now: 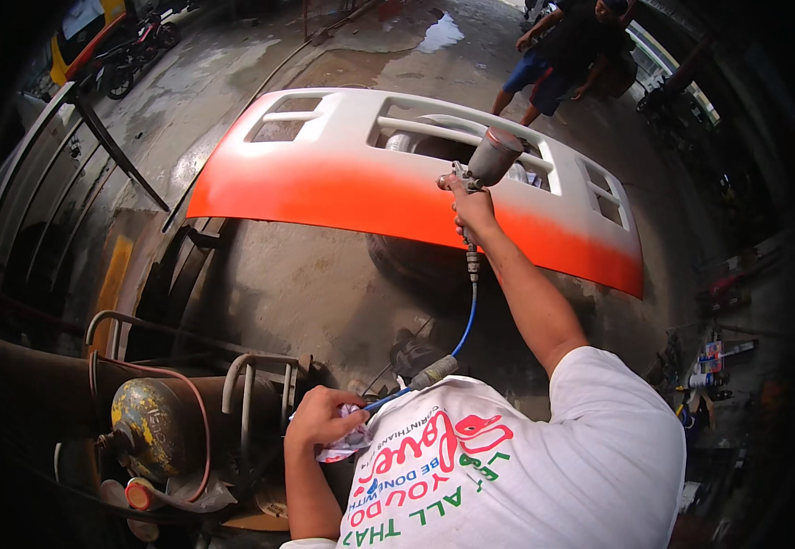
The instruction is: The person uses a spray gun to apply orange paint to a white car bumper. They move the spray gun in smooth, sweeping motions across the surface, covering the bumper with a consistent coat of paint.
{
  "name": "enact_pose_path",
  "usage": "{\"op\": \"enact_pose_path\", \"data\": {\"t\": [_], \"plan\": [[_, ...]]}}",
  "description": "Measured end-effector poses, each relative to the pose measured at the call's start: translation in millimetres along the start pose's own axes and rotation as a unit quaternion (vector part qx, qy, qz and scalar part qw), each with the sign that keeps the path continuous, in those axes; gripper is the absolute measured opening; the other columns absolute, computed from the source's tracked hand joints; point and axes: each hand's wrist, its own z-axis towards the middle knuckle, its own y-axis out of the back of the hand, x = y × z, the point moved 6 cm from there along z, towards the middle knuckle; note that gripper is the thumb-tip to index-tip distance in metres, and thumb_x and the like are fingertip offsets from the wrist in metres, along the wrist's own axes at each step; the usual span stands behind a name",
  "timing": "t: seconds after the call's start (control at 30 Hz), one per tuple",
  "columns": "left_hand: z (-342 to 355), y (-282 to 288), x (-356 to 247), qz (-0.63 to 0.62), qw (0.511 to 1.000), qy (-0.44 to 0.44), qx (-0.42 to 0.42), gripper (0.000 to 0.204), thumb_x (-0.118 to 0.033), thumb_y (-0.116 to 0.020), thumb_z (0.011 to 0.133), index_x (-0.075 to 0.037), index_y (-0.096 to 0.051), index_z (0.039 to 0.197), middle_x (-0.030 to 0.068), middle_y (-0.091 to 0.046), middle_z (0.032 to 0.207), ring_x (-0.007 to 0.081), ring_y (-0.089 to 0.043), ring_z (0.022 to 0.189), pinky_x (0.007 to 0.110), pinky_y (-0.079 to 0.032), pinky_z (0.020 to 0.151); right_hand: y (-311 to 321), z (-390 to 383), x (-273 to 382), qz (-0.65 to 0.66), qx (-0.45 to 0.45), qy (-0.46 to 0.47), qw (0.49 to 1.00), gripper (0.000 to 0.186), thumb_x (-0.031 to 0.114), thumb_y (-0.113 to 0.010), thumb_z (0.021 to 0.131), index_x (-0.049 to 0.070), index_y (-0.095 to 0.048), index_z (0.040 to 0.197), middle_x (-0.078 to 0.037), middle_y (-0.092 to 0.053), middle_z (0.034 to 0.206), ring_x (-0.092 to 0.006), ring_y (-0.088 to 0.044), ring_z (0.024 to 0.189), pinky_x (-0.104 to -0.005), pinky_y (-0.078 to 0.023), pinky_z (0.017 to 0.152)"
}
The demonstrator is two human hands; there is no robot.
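My right hand (472, 209) grips a spray gun (461, 177) by its handle, arm stretched out over a large vehicle bumper panel (315, 188). A stained paint cup (496, 156) sits tilted on top of the gun. The panel fades from white at its far side to bright orange along its near edge, with rectangular openings in it. From the gun's handle a blue air hose (467, 320) runs back past a grey cylindrical fitting (435, 371) to my left hand (326, 417). That hand is closed around a crumpled cloth (346, 443) and the hose, close to my shirt.
At left lie gas cylinders (161, 423) beside a metal pipe frame (244, 366), with a metal rack (59, 183) farther off. Another person (567, 55) stands beyond the panel at far right. A motorcycle (132, 57) is parked far left. Assorted items (709, 371) clutter the right side.
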Motion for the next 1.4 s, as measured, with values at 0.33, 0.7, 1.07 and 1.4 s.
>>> {"op": "enact_pose_path", "data": {"t": [0.33,0.7,1.07,1.4], "plan": [[97.5,-108.4,-113.7,0.072,0.983,-0.087,0.143,0.033,-0.029,-0.079,0.077,-0.004,-0.081,0.099,0.0163,-0.077,0.082,0.0288,-0.075,0.074,0.037,-0.057,0.071,261.0,-22.2,-76.2,0.017,-0.140,-0.017,0.990,0.034,0.047,-0.065,0.103,0.015,-0.072,0.096,0.006,-0.042,0.057,-0.0062,-0.036,0.036,-0.0279,-0.032,0.031],[230.1,-314.2,-289.4,0.144,0.940,-0.192,0.242,0.030,-0.030,-0.077,0.078,-0.010,-0.082,0.100,0.0169,-0.075,0.081,0.0365,-0.072,0.075,0.041,-0.057,0.071,565.1,-18.4,-161.6,-0.006,-0.218,0.030,0.975,0.030,0.044,-0.060,0.107,0.018,-0.075,0.108,0.006,-0.043,0.060,-0.0044,-0.033,0.038,-0.0257,-0.031,0.033],[318.1,-468.1,-433.3,0.177,0.904,-0.288,0.262,0.030,-0.033,-0.073,0.081,-0.012,-0.081,0.102,0.0174,-0.072,0.076,0.0394,-0.071,0.074,0.048,-0.057,0.071,813.9,7.3,-254.5,-0.025,-0.320,-0.063,0.945,0.031,0.048,-0.063,0.103,0.024,-0.079,0.112,0.002,-0.052,0.059,-0.0090,-0.045,0.039,-0.0290,-0.038,0.034],[366.3,-565.2,-491.8,0.160,0.876,-0.340,0.301,0.040,-0.032,-0.070,0.087,-0.013,-0.075,0.121,0.0207,-0.074,0.087,0.0421,-0.071,0.079,0.051,-0.057,0.071,973.9,47.3,-324.6,-0.049,-0.459,-0.147,0.875,0.036,0.049,-0.069,0.100,0.015,-0.078,0.101,0.001,-0.048,0.059,-0.0119,-0.042,0.038,-0.0322,-0.035,0.034]]}}
